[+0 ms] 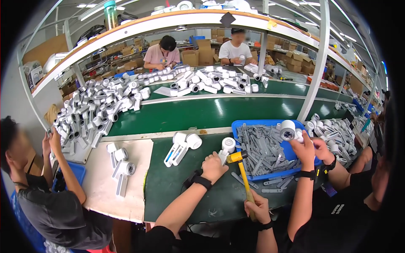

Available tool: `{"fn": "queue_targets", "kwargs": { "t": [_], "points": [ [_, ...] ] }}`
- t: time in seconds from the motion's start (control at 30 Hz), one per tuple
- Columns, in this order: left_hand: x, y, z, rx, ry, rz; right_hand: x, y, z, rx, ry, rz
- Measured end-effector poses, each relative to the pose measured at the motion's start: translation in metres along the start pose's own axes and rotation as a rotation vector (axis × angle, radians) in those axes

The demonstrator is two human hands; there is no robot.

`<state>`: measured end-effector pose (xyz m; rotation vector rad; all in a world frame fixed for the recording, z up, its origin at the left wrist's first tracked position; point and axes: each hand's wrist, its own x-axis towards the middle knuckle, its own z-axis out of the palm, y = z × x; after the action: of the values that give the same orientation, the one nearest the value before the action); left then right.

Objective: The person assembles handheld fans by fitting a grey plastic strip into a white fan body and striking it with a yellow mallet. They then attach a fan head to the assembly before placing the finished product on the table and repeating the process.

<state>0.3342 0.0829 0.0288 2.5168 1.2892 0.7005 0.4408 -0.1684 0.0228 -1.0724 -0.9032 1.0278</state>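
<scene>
Left hand [214,165] is clamped around the handle of a white plastic handheld device with a round vented head [227,147], pinning it upright on the green work mat [177,189]; the handle is mostly hidden under the fingers. Right hand [256,206] is fisted around the wooden shaft of a yellow-headed mallet [241,168], with the mallet head just beside the device head; can't tell if they touch. Black band on each wrist. Directly right is a blue plastic tray of grey flat strips [270,126], a few strips spilled onto the mat. A co-worker's two hands [310,145] over the tray hold another white unit with a round head; body mostly cut off at the right edge. Two finished white units [181,147] lie left of the device, more on a pale board [101,185]. Green conveyor belt [211,111] behind, heaps of white units beyond it. Person at far left is partly cropped; hands hard to read.
</scene>
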Motion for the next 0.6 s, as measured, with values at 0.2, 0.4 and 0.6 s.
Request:
{"fn": "queue_targets", "kwargs": {
  "t": [0.2,0.4,0.6],
  "points": [
    [-0.099,-0.062,-0.055,-0.300,0.036,0.081,-0.003,0.004,0.012,-0.013,-0.040,-0.016],
    [-0.183,-0.102,-0.131,-0.924,-0.014,-0.432,-0.006,0.006,0.067,-0.096,-0.282,0.164],
    [-0.220,-0.122,-0.133,-0.467,0.248,-0.286,0.002,0.006,0.113,-0.412,-0.517,0.041]
  ]
}}
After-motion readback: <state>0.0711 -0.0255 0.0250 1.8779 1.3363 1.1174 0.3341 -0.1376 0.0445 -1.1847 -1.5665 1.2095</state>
